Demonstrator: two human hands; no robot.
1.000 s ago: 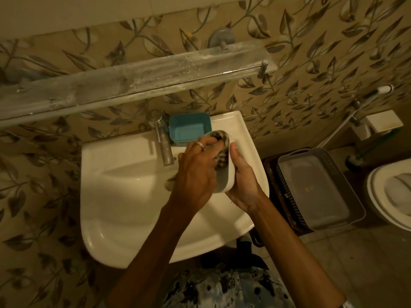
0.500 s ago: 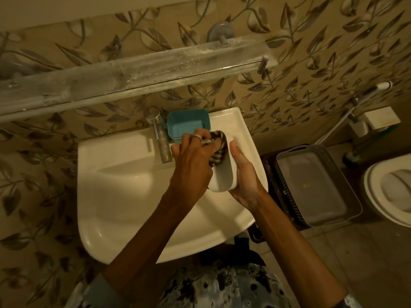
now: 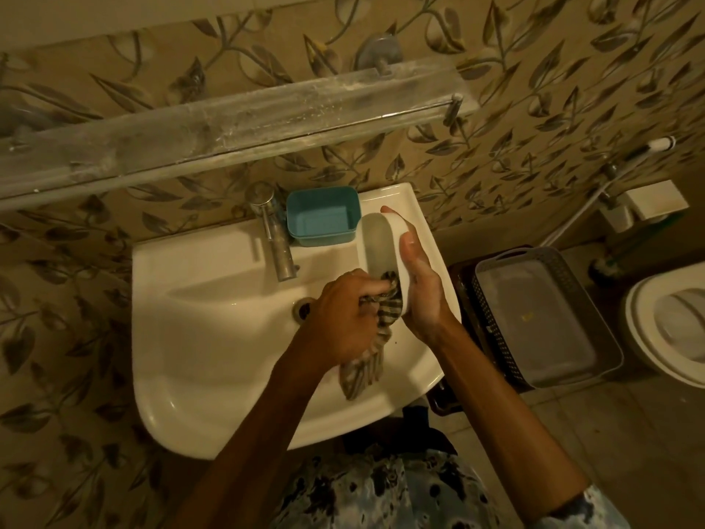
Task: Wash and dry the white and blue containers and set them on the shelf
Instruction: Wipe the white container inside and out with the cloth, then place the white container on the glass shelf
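A white container [image 3: 378, 242] is tilted on its side over the right part of the sink [image 3: 213, 330], its opening facing left. My right hand [image 3: 419, 284] grips it from the right, fingers over its far rim. My left hand [image 3: 339, 315] grips a striped cloth [image 3: 377, 337], pressed into the container's near end; the cloth's tail hangs below. A blue container [image 3: 322, 216] stands upright and empty on the sink's back ledge, right of the tap [image 3: 274, 234]. The glass shelf [image 3: 229, 124] runs along the wall above.
A grey perforated basket [image 3: 541, 318] sits on a dark one on the floor, right of the sink. A toilet [image 3: 667, 322] is at the far right, a spray hose [image 3: 618, 173] on the patterned wall. The sink drain [image 3: 301, 310] lies left of my left hand.
My left hand has drawn the cloth from the container's far end down to its near end, uncovering the inside. The right hand still holds the container.
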